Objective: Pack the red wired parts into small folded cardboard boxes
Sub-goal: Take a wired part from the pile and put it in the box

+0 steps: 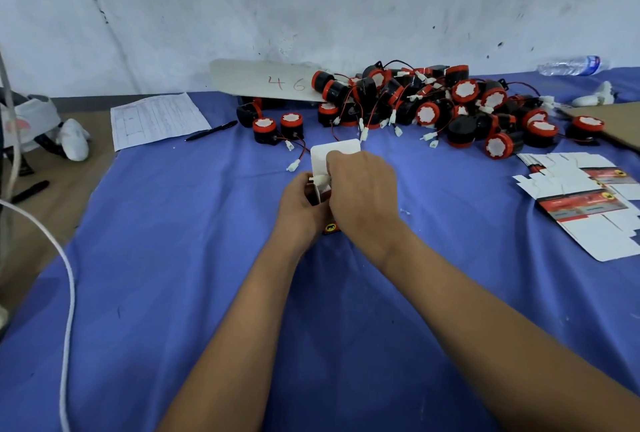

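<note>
Only one marking reads clearly: the number "46", handwritten in red on the white board (266, 80) that lies against the wall behind the pile of parts. The paper sheet (157, 120) beside the pen carries a printed table whose entries are too small to read. The flat box blanks (585, 203) at the right bear red and black printed bands with a yellow emblem, their lettering blurred. A yellow patch with a dark animal figure shows on the small box (330, 227) under the hands, with no legible words. The water bottle (571, 65) has a blue label, unreadable.
</note>
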Available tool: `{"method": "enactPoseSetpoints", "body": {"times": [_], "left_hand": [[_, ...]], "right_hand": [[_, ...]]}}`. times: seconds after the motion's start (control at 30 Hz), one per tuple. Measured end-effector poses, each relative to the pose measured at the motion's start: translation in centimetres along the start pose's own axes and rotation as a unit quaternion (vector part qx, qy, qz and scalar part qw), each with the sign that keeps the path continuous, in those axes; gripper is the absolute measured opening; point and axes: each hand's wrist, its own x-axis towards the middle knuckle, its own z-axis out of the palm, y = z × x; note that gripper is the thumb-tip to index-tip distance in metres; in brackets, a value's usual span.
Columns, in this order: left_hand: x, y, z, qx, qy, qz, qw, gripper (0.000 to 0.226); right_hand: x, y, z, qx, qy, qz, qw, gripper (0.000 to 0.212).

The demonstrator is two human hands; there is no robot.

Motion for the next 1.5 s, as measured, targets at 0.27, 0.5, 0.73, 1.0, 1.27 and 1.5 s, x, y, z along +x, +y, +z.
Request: {"method": "enactPoseSetpoints", "body": {"times": [0.27,0.5,0.73,1.0,1.27,1.5], "left_hand": [[0.0,0.1,-0.2,0.03,-0.009,0.023,0.999,0.028],[-0.5,0.3,0.0,0.023,-0.02,0.028,0.999,0.027],[-0.5,0.3,0.2,0.045,-0.014,0.034,0.998,0.012],[-0.6,0.1,0.0,0.01,-0.021,0.017,1.0,0.029],[-0.8,-0.3,-0.1,-0.025,-0.022,0.007,0.999,0.028],[-0.9,0.0,-0.1,-0.036,-0.014,-0.02,0.999,0.037]], "right_hand": [[0.0,-1.2,1.0,-0.027,0.004,0.014,1.0,0.026],[0.6,0.1,0.3,-0.007,-0.071,-0.008,0.997,0.012],[0.5,-0.1,-1.0,0.069,-0.085,-0.056,0.992,0.018],[1.4,0.4,-1.2,0.075,-0.101,-0.057,0.99,0.021],[0.5,2.9,-0.2,0.224,0.039,0.014,0.974,0.019],[0.6,3.1,0.1,0.047,-0.029,-0.025,0.998,0.002]]}}
